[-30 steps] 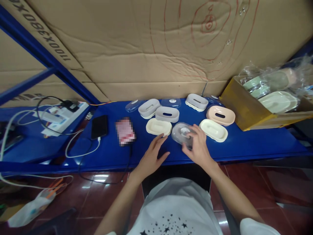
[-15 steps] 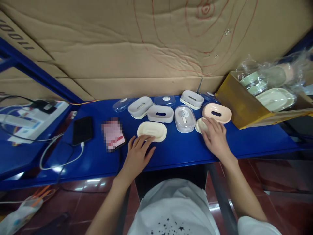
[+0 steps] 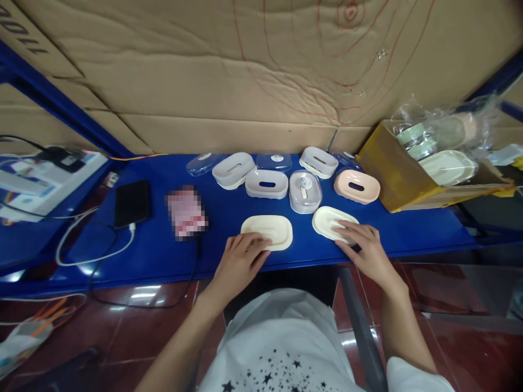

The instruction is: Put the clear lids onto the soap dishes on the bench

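My left hand rests its fingers on the near edge of a cream soap-dish tray at the front of the blue shelf. My right hand lies on a second cream tray, fingers spread over its near right part. Behind them stand a clear lidded box, a grey dish, another grey dish, a third grey dish and a pink dish. Clear lids lie at the back.
A cardboard box with bagged dishes stands at the right. A black phone with a white cable and a blurred pink card lie to the left. Cardboard sheets form the back wall. A power strip sits far left.
Both hands have slid the two cream trays toward the shelf's front edge. The right hand, which earlier set the clear lidded box down in the row, now covers the right cream tray.
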Tool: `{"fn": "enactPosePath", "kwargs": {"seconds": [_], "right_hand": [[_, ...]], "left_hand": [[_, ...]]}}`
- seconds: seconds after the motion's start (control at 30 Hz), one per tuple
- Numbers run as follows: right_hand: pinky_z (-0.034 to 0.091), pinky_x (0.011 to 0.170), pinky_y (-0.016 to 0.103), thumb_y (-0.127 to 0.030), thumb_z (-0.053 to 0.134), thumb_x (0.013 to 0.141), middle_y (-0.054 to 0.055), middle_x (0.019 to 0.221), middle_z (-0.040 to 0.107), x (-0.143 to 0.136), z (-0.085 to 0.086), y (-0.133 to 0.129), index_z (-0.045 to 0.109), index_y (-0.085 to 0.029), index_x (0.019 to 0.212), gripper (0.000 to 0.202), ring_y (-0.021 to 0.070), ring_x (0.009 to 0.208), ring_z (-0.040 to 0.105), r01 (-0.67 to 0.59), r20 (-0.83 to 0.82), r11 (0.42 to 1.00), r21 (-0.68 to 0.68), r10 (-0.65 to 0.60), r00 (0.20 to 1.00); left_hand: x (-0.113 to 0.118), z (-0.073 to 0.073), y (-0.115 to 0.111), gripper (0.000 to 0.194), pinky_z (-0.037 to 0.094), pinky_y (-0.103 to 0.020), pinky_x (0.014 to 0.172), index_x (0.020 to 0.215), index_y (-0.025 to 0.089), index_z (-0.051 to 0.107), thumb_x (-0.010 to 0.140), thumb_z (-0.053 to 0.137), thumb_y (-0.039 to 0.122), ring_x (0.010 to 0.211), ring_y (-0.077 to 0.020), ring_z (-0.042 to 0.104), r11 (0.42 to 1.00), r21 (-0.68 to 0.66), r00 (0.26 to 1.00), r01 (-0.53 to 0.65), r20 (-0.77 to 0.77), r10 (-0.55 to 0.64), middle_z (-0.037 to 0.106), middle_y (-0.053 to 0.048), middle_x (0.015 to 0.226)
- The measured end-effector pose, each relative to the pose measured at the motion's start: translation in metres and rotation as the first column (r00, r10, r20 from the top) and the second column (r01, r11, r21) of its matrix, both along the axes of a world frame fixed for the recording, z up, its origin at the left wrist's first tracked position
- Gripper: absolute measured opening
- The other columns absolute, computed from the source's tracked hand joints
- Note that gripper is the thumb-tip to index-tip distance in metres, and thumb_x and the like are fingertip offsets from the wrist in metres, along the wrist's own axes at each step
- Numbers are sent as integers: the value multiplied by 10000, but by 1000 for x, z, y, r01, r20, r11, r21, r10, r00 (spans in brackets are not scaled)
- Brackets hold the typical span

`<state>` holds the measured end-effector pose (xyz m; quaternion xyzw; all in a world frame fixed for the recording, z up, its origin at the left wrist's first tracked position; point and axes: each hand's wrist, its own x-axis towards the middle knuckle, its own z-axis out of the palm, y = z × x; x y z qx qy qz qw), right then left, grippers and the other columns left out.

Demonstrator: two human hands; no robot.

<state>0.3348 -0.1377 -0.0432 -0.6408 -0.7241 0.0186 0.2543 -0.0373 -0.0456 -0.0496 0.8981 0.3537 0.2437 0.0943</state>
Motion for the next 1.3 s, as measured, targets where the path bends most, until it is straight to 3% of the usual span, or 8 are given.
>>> {"fn": "enactPosePath", "kwargs": {"seconds": [0.2,0.37,0.53,0.67,0.77,0.97,1.17,1.3], "right_hand": [[438,1184,584,-444,578,1115,98,1546,688,-22,-5,12,725,-317,1369,320,322,1390,664,-32,-69,999,29,34,997],[455,1227,580,-427,481,1116,165,1598,633,20,-1,53,617,-237,1530,475,339,1518,566,126,-94,970,207,-108,990],[388,1167,651,-399,530,1062,173,1344,780,65,-5,93,744,-211,1352,406,381,1294,674,254,142,950,182,-281,949],[409,1085,569,-399,510,1090,161,1226,796,47,-7,76,777,-215,1285,378,348,1179,697,273,119,925,264,-312,943],[430,1065,520,-391,520,1105,139,1221,785,7,-5,45,739,-238,1350,363,322,1158,698,189,91,934,302,-225,970],[328,1220,551,-316,557,1121,95,1454,732,-55,3,21,605,-317,1523,405,305,1360,660,-142,187,984,110,120,975],[428,1161,506,-255,535,1130,95,1437,755,-66,2,28,623,-287,1520,401,292,1359,682,-199,219,975,99,174,960],[452,1219,497,-348,491,1141,70,1587,662,-39,8,40,555,-323,1599,463,286,1492,591,-272,140,961,41,264,954]], "left_hand": [[4,-7,-2,219,496,-442,979,1285,252,747,1103,626,277,1134,-278,686,997,29,997,-72,21,71,727,-104,1265],[6,-6,-2,223,512,-451,975,1279,253,749,1104,617,295,1116,-274,688,997,20,997,-76,11,76,729,-103,1274],[5,-9,-2,214,524,-456,991,1247,257,755,1100,605,294,1137,-276,687,992,9,991,-124,48,123,735,-103,1275],[5,-10,-2,181,529,-445,986,1180,248,757,1094,600,278,1134,-274,692,984,-7,977,-180,115,180,734,-98,1261],[6,-9,-1,172,525,-435,971,1174,244,751,1089,603,260,1126,-273,693,982,3,975,-191,118,189,735,-98,1251],[6,-8,-1,172,518,-437,974,1179,248,749,1089,603,260,1137,-281,692,981,5,975,-194,116,192,736,-95,1246],[8,-9,-1,168,495,-485,1004,1190,240,738,1085,607,245,1158,-296,696,971,54,968,-232,110,225,744,-110,1263],[12,-10,0,154,389,-645,1146,1193,234,732,1067,643,240,1240,-356,680,918,130,925,-375,111,363,742,-130,1322]]}}
